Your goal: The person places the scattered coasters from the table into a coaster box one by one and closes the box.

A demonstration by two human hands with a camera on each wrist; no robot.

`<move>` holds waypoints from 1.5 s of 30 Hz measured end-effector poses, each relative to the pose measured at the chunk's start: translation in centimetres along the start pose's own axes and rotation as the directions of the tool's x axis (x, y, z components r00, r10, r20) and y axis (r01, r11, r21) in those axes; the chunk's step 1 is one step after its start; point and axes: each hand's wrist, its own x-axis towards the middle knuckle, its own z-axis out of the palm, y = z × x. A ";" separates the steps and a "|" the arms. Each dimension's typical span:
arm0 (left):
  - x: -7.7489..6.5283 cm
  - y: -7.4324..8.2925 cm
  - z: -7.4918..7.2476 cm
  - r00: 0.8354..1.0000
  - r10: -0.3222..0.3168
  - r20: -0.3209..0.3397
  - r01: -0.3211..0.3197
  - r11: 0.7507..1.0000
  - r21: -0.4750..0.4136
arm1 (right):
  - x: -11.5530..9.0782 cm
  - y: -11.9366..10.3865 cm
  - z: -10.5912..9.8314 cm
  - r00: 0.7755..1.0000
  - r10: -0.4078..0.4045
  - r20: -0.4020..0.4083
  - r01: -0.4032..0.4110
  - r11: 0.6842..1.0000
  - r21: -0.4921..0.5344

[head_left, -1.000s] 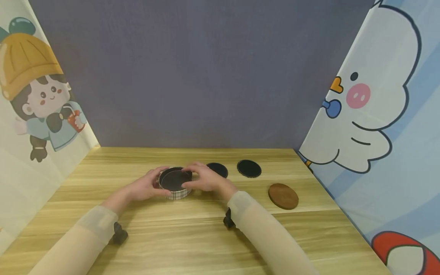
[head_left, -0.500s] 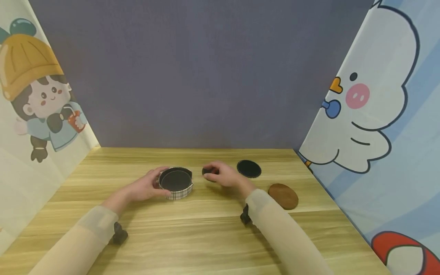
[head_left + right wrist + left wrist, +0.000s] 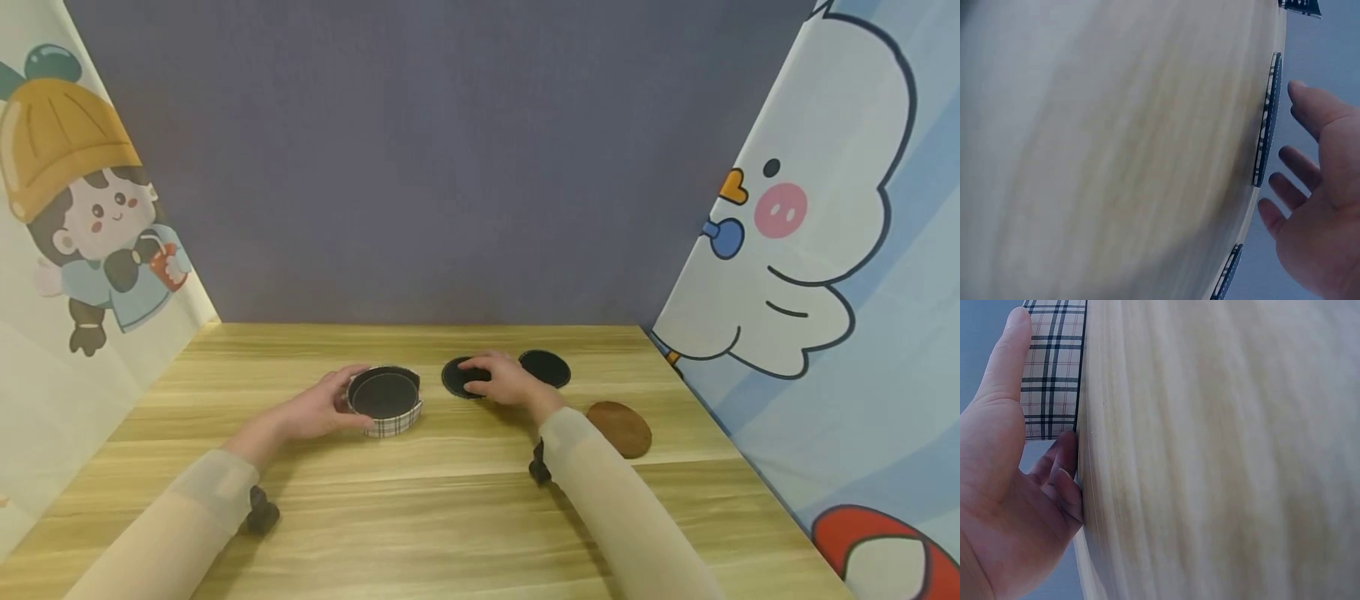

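My left hand [image 3: 321, 405] holds the left side of a round plaid coaster holder [image 3: 392, 426] with a black inside. In the left wrist view, the thumb lies along the plaid wall [image 3: 1054, 369] and other fingers curl near the table. My right hand [image 3: 512, 382] is over a round black coaster [image 3: 459, 379], partly covering it. The right wrist view shows the fingers of this hand [image 3: 1325, 181] spread loosely, with a gap between them and the coaster's patterned edge [image 3: 1267, 122]. A second black coaster [image 3: 546, 367] lies just beyond the right hand.
A brown round disc [image 3: 619, 428] lies to the right, partly behind the right sleeve [image 3: 600, 483]. A grey panel [image 3: 435, 167] stands at the back edge of the wooden table [image 3: 390, 517]. Printed cloth walls [image 3: 817, 250] line both sides.
My right hand has left the holder's rim and moved right to the nearer black coaster, which has shifted slightly left. Its fingers have since drawn back a little. The left hand stays in place.
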 end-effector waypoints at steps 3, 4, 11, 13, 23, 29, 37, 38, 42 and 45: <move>0.0 -0.1 0.1 1.000 0.000 -0.007 0.000 1.000 0.010 | 0.3 0.0 0.1 1.000 -0.005 0.018 0.006 0.999 -0.053; 0.0 -0.1 0.1 1.000 -0.001 -0.009 0.001 1.000 0.011 | 0.3 0.0 0.1 1.000 -0.008 0.028 0.010 0.998 -0.067; 0.0 -0.1 0.1 1.000 0.008 -0.009 -0.008 1.000 0.012 | 0.4 -0.4 -0.1 0.995 0.039 0.087 -0.031 0.996 -0.086; 0.0 0.0 0.1 1.000 0.009 -0.009 -0.009 1.000 0.020 | 0.3 -0.5 -0.1 0.995 0.046 0.090 -0.039 0.996 -0.077; -0.1 0.3 -0.1 1.000 0.003 -0.014 -0.002 0.999 0.033 | -1.7 -1.0 -0.2 0.991 0.030 0.127 -0.017 0.995 -0.100; -0.1 0.4 0.0 1.000 0.004 -0.005 -0.004 0.999 0.033 | -3.6 -0.9 -0.2 0.986 0.008 0.167 0.015 0.990 -0.137; -0.2 0.5 0.0 1.000 -0.001 -0.002 0.001 1.000 0.031 | -6.1 -1.1 -0.2 0.981 -0.034 0.194 0.065 0.986 -0.156; -0.2 0.5 0.0 1.000 -0.001 -0.002 0.001 0.999 0.032 | -6.4 -1.1 -0.1 0.980 -0.037 0.196 0.069 0.985 -0.161; -0.2 0.4 0.0 1.000 -0.002 0.002 0.002 1.000 0.024 | -7.7 -1.2 0.0 0.979 -0.053 0.199 0.090 0.980 -0.179; -0.1 0.2 0.0 1.000 -0.002 0.003 0.002 1.000 0.016 | -8.7 -1.5 -0.1 0.977 -0.064 0.204 0.102 0.978 -0.183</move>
